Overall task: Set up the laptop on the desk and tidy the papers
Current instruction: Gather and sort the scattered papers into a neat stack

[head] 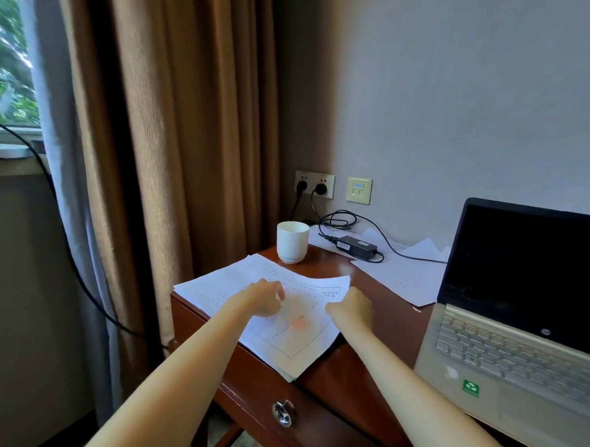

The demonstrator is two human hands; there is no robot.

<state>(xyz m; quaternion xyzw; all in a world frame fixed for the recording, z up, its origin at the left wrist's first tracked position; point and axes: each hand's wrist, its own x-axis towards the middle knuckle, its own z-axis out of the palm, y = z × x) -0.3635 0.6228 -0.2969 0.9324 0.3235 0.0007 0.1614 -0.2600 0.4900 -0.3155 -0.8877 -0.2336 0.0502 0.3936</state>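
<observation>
Bare forearms (178,373), left hand (263,297), right hand (354,308)

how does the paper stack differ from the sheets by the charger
The paper stack is piled at the desk's left corner, overhanging its edge; the loose sheets lie spread further back. The left hand and right hand touch the paper stack; a power adapter sits on the loose sheets. Both are white paper.
</observation>
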